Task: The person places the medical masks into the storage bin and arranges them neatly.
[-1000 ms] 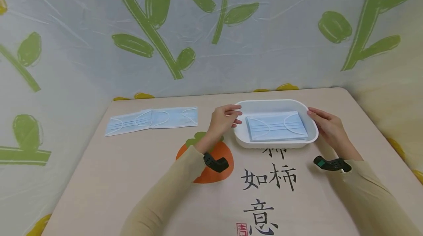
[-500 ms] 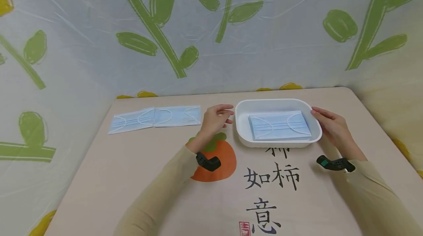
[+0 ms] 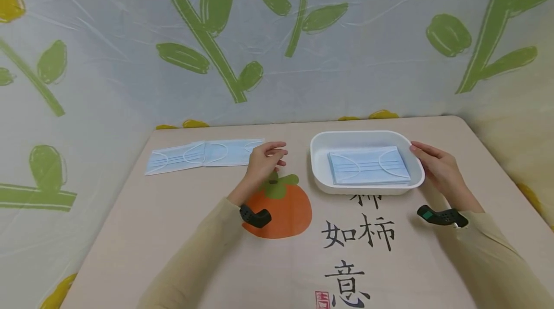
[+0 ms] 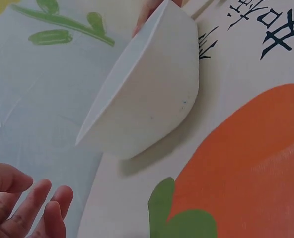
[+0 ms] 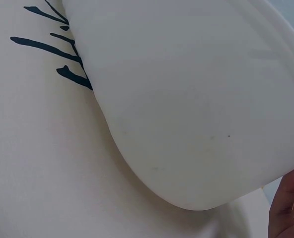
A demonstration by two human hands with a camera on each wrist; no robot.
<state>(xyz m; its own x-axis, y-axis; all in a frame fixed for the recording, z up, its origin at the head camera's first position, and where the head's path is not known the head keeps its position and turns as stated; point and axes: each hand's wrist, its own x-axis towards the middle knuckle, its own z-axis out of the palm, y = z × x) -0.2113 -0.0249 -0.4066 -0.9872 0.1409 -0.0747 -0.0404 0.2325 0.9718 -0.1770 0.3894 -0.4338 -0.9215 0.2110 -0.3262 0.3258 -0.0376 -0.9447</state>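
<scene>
A white plastic tray (image 3: pixel 368 189) stands on the table, also large in the left wrist view and right wrist view. Inside it lies a small stack of light blue face masks (image 3: pixel 368 167) with white ear loops. My right hand (image 3: pixel 441 169) grips the tray's right rim; only part of its fingers (image 5: pixel 286 208) shows in the right wrist view. Left of the tray, my left hand (image 3: pixel 261 162) hovers with loosely bent fingers and nothing in them, apart from the tray. It overlaps the right end of the two face masks (image 3: pixel 231 155) lying flat at the left back.
The pale table (image 3: pixel 173 232) bears a printed orange persimmon (image 3: pixel 285 217) and black brush characters (image 3: pixel 346 275). Behind its back edge hangs a white curtain (image 3: pixel 130 73) with green leaves and yellow flowers. Each wrist wears a black camera strap (image 3: pixel 255 216).
My left hand has let go of the tray's left side and moved left toward the two loose masks. The right hand stays at the tray's right rim.
</scene>
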